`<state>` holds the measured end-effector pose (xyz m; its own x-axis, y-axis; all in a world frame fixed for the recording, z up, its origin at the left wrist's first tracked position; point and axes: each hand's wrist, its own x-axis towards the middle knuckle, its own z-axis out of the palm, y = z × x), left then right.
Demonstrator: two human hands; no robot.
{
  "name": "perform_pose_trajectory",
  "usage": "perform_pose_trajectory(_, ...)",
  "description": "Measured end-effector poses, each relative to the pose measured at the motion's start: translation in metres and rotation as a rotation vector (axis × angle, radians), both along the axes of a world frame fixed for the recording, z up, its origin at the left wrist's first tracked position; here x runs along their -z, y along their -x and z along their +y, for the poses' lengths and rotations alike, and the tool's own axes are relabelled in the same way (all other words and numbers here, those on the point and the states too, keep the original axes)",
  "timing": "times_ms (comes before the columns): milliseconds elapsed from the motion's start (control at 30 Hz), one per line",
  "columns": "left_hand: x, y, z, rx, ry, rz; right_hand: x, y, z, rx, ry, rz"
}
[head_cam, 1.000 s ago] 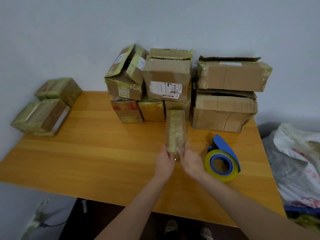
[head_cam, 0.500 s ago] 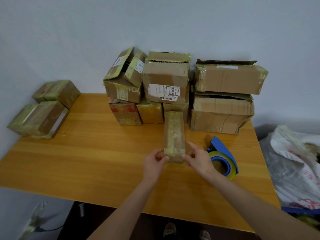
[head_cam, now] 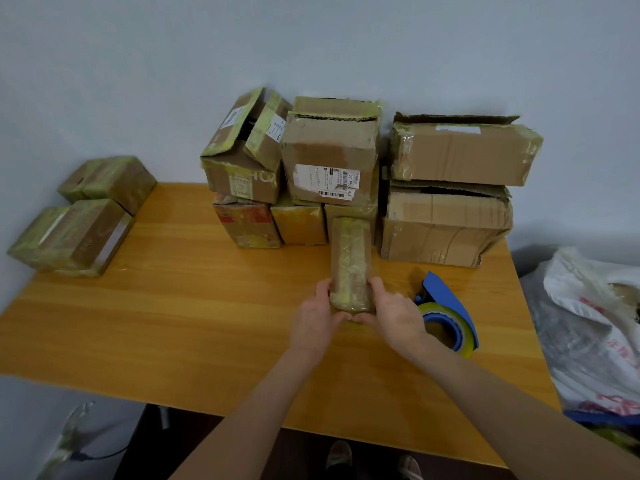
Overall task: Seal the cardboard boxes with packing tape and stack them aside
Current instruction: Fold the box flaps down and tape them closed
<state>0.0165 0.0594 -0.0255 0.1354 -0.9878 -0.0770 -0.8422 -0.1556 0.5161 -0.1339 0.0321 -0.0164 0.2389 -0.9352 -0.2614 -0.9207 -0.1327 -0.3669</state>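
Both hands, the left hand (head_cam: 317,313) and the right hand (head_cam: 391,310), grip the near end of the narrow taped box (head_cam: 351,258) mid-frame on or just above the desk (head_cam: 173,323), whose sealing looks done, so next it likely needs carrying to the sealed boxes (head_cam: 76,233) at centre left.

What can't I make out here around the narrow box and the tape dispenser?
Head view:
narrow box: near end covered by left hand and right hand.
tape dispenser: left side behind the right wrist.
shipping label: print too small to read.
white bag: cut off by right edge.
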Motion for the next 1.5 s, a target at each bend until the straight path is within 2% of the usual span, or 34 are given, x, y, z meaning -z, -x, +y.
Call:
perform_pose_trajectory(133,0.007,-0.009,-0.004,0.039,-0.044,-0.071,0.005,-0.005,-0.004,-0.016,-0.058,-0.064)
perform_pose_trajectory(367,-0.006,-0.012,-0.005,0.071,-0.052,0.092,-0.005,0.004,-0.009,-0.034,-0.097,-0.195)
perform_pose_trajectory(500,-0.011,-0.005,-0.012,0.063,-0.108,-0.021,-0.009,0.000,-0.009,-0.004,-0.128,-0.209)
perform_pose_trajectory(600,-0.016,-0.005,-0.018,0.038,-0.114,-0.119,-0.011,-0.005,0.002,-0.036,-0.227,-0.308)
perform_pose_trajectory(733,-0.024,-0.014,-0.029,0.085,-0.290,-0.216,-0.011,-0.006,0.016,-0.088,-0.259,-0.423)
perform_pose_trajectory(800,-0.026,-0.023,-0.029,0.158,-0.338,-0.331,-0.019,0.005,0.011,-0.093,-0.094,-0.281)
perform_pose_trajectory(900,-0.029,-0.039,-0.028,0.332,-0.284,-0.508,-0.031,0.020,-0.003,-0.090,0.149,-0.066)
perform_pose_trajectory(967,-0.035,-0.055,-0.032,0.481,-0.181,-0.575,-0.037,0.023,-0.013,-0.133,0.144,0.063)
perform_pose_trajectory(1067,-0.046,-0.070,-0.038,0.676,-0.024,-0.647,-0.037,0.016,-0.018,-0.258,0.027,0.265)
perform_pose_trajectory(1133,-0.046,-0.068,-0.034,0.634,0.047,-0.655,-0.028,0.008,-0.016,-0.243,-0.012,0.304)
perform_pose_trajectory(1167,-0.045,-0.065,-0.030,0.537,0.076,-0.605,-0.024,0.005,-0.015,-0.195,-0.018,0.300)
perform_pose_trajectory(1233,-0.039,-0.054,-0.020,0.224,0.100,-0.371,-0.018,-0.001,-0.011,-0.052,-0.055,0.267)
perform_pose_trajectory(1300,-0.033,-0.039,-0.012,-0.047,-0.026,-0.079,-0.015,-0.005,-0.004,0.058,-0.116,0.193)
perform_pose_trajectory(1333,-0.027,-0.030,-0.010,-0.106,-0.142,0.086,-0.014,-0.006,-0.002,0.083,-0.130,0.132)
perform_pose_trajectory(1400,-0.017,-0.014,0.000,-0.117,-0.315,0.453,-0.013,-0.006,0.004,0.102,-0.142,-0.015)
perform_pose_trajectory(1433,-0.013,-0.008,0.005,-0.085,-0.344,0.549,-0.014,-0.006,0.005,0.102,-0.137,-0.070)
perform_pose_trajectory(1500,-0.009,-0.005,0.005,0.019,-0.339,0.502,-0.014,-0.003,0.005,0.111,-0.128,-0.137)
